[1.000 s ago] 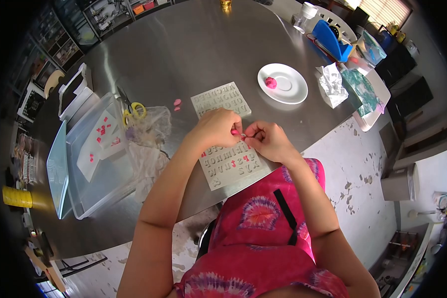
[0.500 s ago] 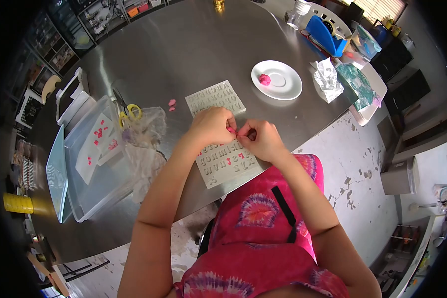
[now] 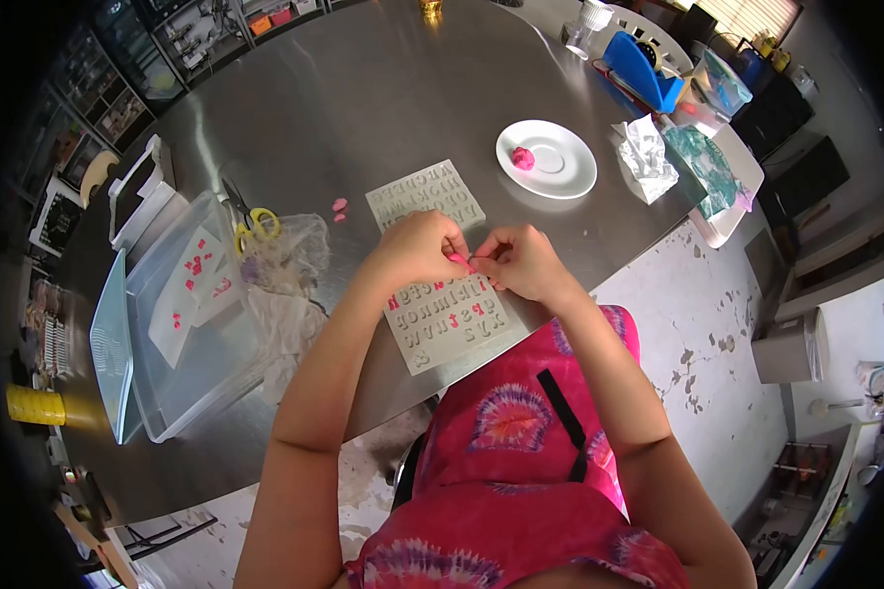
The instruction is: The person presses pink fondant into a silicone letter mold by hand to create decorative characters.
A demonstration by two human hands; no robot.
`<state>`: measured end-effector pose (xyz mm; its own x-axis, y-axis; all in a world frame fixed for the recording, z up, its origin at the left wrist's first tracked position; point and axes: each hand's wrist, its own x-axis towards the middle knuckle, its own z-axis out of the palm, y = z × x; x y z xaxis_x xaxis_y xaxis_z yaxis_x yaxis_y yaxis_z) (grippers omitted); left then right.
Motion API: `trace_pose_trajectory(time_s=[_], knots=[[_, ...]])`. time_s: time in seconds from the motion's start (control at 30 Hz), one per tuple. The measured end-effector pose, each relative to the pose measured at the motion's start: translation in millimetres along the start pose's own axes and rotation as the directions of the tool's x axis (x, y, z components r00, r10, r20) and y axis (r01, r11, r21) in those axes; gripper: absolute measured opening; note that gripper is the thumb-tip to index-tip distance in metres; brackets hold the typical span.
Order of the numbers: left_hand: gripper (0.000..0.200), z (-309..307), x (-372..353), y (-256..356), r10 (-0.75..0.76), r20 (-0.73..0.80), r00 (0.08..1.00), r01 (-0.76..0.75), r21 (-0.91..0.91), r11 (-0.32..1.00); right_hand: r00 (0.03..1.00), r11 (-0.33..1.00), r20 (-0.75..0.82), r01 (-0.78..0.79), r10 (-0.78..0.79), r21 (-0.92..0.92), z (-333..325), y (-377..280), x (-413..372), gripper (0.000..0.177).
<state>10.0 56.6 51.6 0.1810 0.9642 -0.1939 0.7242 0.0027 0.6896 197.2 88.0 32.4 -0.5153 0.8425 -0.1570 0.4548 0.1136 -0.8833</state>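
Note:
My left hand and my right hand meet fingertip to fingertip over a grey letter mould with lowercase hollows. Between them is a small bit of pink dough, pinched in the fingers of both hands. Several hollows in this mould hold pink dough, among them one letter near its lower part. Just beyond my left hand lies a second grey mould with letter hollows, partly hidden by that hand. Two pink scraps rest on the steel table to its left.
A white saucer with a pink lump sits at the back right, beside crumpled white paper. At left, a clear plastic box holds pink letters on white sheets. Yellow-handled scissors and a plastic bag lie by it.
My right hand has shifted slightly, its fingers turning toward the left hand. More pink dough shows between the fingertips, and a pink-filled hollow below the right fingers is now visible.

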Motion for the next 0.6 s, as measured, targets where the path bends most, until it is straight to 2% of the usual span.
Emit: trace_pose_trajectory(time_s=[0.07,0.13,0.27,0.43,0.6], knots=[[0.019,-1,0,-4,0.029,0.03,0.999,-0.028,-0.028,0.999,0.996,0.996,0.027,0.081,-0.08,-0.034,-1,2,2,0.013],[0.018,-3,0,-6,0.075,0.045,0.996,-0.073,-0.046,0.996,0.994,0.995,0.07,0.085,-0.081,-0.048,-5,0,7,0.013],[0.018,-5,-3,1,0.071,0.053,0.996,-0.072,0.001,0.997,0.987,0.996,0.155,0.053,-0.041,-0.076,-11,-7,13,0.015],[0.018,-7,-5,8,0.016,0.07,0.997,-0.021,0.077,0.997,0.997,0.998,0.074,-0.008,0.013,-0.061,-5,-7,9,0.014],[0.017,-5,-6,8,0.045,0.02,0.999,-0.047,0.141,0.989,0.999,0.997,0.023,-0.02,0.021,-0.07,-3,-7,6,0.012]])
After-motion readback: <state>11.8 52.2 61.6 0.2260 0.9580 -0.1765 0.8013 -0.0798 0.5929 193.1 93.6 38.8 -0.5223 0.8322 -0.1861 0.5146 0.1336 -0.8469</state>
